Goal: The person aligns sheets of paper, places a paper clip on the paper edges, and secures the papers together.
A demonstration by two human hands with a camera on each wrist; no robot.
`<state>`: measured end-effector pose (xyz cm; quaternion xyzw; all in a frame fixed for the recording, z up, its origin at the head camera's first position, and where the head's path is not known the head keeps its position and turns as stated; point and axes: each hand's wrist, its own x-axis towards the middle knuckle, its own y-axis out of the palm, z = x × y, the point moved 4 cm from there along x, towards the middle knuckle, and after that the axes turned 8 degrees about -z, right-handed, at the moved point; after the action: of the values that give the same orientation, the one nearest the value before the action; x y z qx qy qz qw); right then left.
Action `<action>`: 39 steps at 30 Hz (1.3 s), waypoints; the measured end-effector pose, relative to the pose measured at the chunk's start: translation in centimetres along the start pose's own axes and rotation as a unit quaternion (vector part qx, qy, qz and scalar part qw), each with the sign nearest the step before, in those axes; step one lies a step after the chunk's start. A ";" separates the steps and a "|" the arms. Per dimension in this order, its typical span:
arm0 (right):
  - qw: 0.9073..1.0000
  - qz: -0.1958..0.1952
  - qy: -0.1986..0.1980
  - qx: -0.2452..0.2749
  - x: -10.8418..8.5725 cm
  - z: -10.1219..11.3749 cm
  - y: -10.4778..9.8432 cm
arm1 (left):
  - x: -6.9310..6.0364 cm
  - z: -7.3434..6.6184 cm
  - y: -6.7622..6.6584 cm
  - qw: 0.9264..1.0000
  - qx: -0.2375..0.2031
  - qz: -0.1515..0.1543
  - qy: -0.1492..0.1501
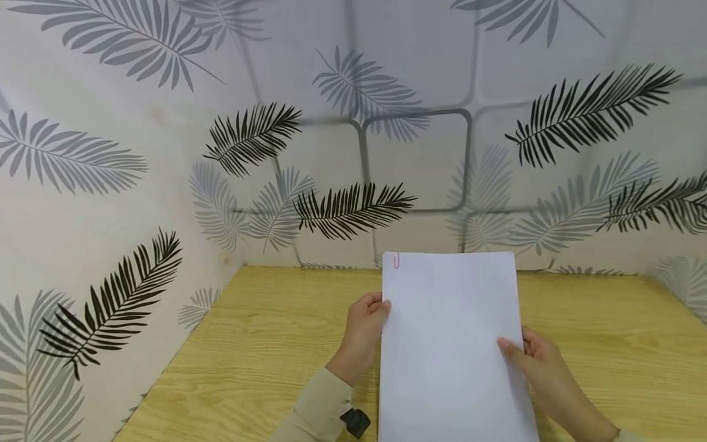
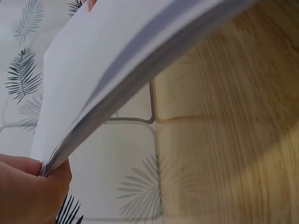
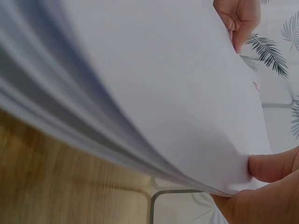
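A thick stack of white paper [image 1: 450, 344] is held up off the table, with a small red paper clip [image 1: 396, 260] at its top left corner. My left hand [image 1: 364, 331] pinches the stack's left edge, thumb on the front sheet. On the right edge my right hand [image 1: 547, 371] grips lower down, its thumb lying on the front sheet and its fingers behind. Both wrist views show the many sheet edges of the paper stack [image 3: 154, 84], bowed and slightly fanned. The left hand [image 2: 35, 189] grips near a corner in the left wrist view.
A wood-grain table [image 1: 265, 344] spreads beneath the hands. Behind and to the left hangs a pale cloth [image 1: 331, 153] with a leaf print, meeting the table's far edge. A black strap device [image 1: 355, 422] sits at the left sleeve's cuff.
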<state>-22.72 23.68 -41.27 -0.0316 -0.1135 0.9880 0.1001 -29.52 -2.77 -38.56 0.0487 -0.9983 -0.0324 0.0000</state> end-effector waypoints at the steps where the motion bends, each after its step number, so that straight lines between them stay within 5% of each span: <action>1: 1.000 0.000 -0.003 -0.001 0.1 0.0 -0.1 | -0.1 0.0 0.0 1.000 0.005 0.004 -0.001; 8: 1.000 -0.007 -0.005 -0.020 0.7 -0.2 -0.7 | -0.3 0.2 0.1 0.998 0.039 0.038 0.019; 15: 1.000 -0.003 -0.003 -0.028 1.6 -0.2 -0.9 | 0.0 0.3 0.0 0.993 0.082 0.032 0.073; 26: 0.997 -0.017 -0.051 -0.053 2.2 0.7 -0.4 | 0.2 0.0 -0.3 0.964 0.158 0.006 0.212; 33: 0.990 -0.037 -0.125 -0.046 2.2 1.3 -0.4 | 0.0 -0.6 -0.4 0.948 0.194 -0.005 0.251; 39: 0.962 -0.092 -0.232 -0.108 1.8 2.1 -0.4 | 0.0 -0.5 -0.5 0.945 0.212 0.002 0.249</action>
<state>-24.63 24.00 -39.17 0.1989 -0.2422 0.9364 0.1575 -29.48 -3.32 -38.07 0.0518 -0.9503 0.1932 0.2385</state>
